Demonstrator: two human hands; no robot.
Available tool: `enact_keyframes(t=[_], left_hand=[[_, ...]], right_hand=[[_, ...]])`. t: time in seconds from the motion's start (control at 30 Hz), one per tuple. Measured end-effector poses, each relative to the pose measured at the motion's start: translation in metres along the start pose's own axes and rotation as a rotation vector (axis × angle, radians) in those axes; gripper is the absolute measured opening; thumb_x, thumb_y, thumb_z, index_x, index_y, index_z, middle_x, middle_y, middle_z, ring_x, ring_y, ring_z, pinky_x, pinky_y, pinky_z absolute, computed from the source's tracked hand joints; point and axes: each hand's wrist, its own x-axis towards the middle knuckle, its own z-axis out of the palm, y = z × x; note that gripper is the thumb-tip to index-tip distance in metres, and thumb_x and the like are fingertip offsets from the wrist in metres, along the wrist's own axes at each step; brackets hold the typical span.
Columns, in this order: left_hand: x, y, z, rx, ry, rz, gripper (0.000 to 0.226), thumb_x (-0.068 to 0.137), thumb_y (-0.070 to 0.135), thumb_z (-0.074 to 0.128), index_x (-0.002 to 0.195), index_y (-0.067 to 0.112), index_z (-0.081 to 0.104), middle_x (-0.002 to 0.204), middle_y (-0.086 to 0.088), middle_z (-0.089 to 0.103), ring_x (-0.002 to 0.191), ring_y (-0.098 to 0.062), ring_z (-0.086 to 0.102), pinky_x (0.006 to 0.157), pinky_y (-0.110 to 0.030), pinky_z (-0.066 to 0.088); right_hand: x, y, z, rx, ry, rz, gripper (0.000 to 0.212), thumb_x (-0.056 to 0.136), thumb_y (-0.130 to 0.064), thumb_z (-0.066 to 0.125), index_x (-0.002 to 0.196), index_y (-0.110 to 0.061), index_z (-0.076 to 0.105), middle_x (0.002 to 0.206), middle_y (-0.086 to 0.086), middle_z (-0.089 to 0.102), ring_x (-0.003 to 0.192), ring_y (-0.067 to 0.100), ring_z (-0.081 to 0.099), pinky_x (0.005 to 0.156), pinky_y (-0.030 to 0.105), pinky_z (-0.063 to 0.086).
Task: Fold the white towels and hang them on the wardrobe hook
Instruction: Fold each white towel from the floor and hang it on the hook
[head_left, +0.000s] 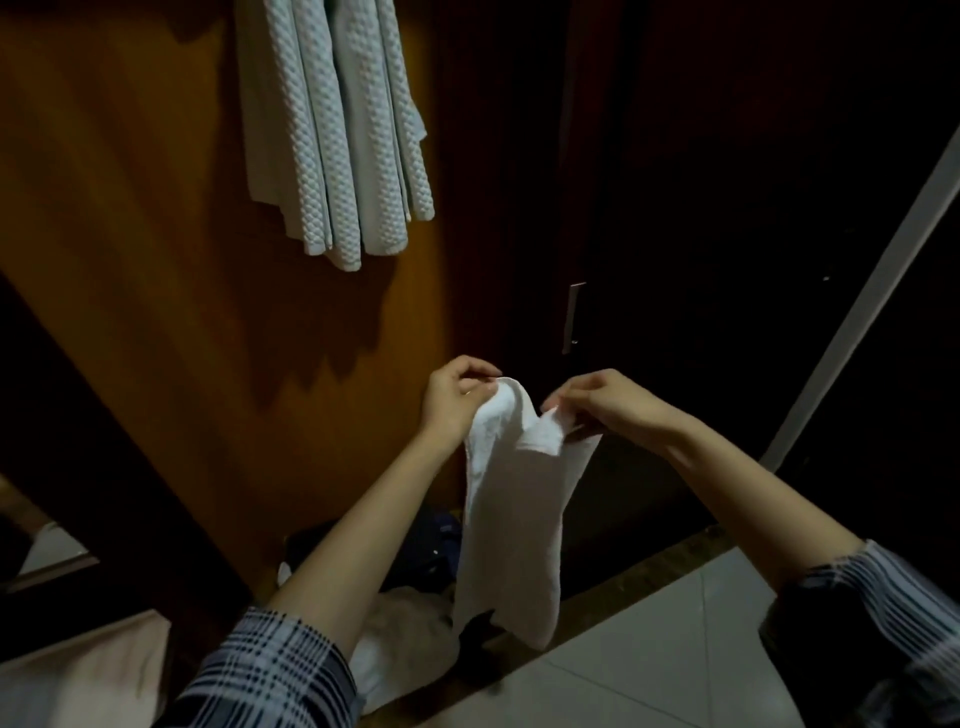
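The left hand (457, 397) and right hand (597, 402) hold one white towel (511, 525) by its top edge, each pinching a corner between thumb and curled fingers, hands near each other at about the same height in front of the wardrobe (156, 260). The towel hangs below them as a long narrow strip, its lower end near the floor (649, 649); held this way, its own weight pulls the cloth straight, which probably serves to line up the edges for a fold. The top sags in a dip between the two pinches. Above and to the left, several folded towels (337, 130) hang against the wardrobe's orange panel; the hook itself is out of frame. More cloth (410, 644) lies low in the wardrobe, partly behind the left forearm. Judgement: folding in progress, hanging not yet done for this towel.
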Motion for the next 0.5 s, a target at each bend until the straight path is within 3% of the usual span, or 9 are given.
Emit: enact_keyframes(t=[0.13, 0.27, 0.33, 0.43, 0.5], left_hand=[[0.003, 0.012, 0.001, -0.043, -0.082, 0.031, 0.027, 0.083, 0.002, 0.067, 0.102, 0.020, 0.059, 0.086, 0.006, 0.067, 0.079, 0.003, 0.065, 0.066, -0.010, 0.051], [-0.002, 0.022, 0.001, -0.215, -0.175, -0.088, 0.030, 0.085, 0.004, 0.065, 0.112, 0.014, 0.058, 0.088, -0.001, 0.070, 0.077, -0.006, 0.070, 0.064, -0.017, 0.055], [-0.006, 0.025, 0.002, -0.370, -0.225, -0.184, 0.027, 0.093, 0.010, 0.055, 0.119, 0.011, 0.055, 0.096, -0.011, 0.070, 0.084, -0.017, 0.070, 0.067, -0.027, 0.058], [-0.009, 0.025, 0.002, -0.620, -0.325, -0.328, 0.033, 0.101, 0.035, 0.033, 0.122, 0.017, 0.052, 0.111, -0.016, 0.066, 0.100, -0.026, 0.066, 0.083, -0.037, 0.055], [-0.012, 0.023, 0.002, -0.761, -0.380, -0.354, 0.033, 0.100, 0.036, 0.034, 0.124, 0.019, 0.049, 0.120, -0.018, 0.062, 0.110, -0.030, 0.061, 0.095, -0.042, 0.048]], right_hand=[[0.002, -0.020, 0.007, -0.252, -0.188, -0.187, 0.030, 0.077, 0.004, 0.070, 0.099, -0.015, 0.066, 0.087, 0.009, 0.071, 0.077, 0.007, 0.069, 0.068, 0.014, 0.054], [0.002, -0.022, 0.023, -0.355, 0.111, -0.385, 0.013, 0.070, -0.022, 0.081, 0.075, -0.019, 0.069, 0.064, -0.008, 0.069, 0.058, -0.006, 0.064, 0.054, 0.009, 0.047], [0.002, -0.016, 0.028, -0.307, 0.240, -0.385, 0.023, 0.069, -0.038, 0.080, 0.063, -0.021, 0.066, 0.053, -0.008, 0.066, 0.051, -0.004, 0.063, 0.048, 0.008, 0.044], [0.003, -0.008, 0.029, -0.324, 0.333, -0.374, 0.025, 0.070, -0.042, 0.078, 0.064, -0.021, 0.065, 0.052, -0.008, 0.064, 0.049, -0.004, 0.062, 0.047, 0.008, 0.043], [0.003, -0.005, 0.027, -0.316, 0.352, -0.372, 0.021, 0.072, -0.039, 0.077, 0.070, -0.021, 0.067, 0.056, -0.008, 0.065, 0.052, -0.004, 0.062, 0.049, 0.009, 0.044]])
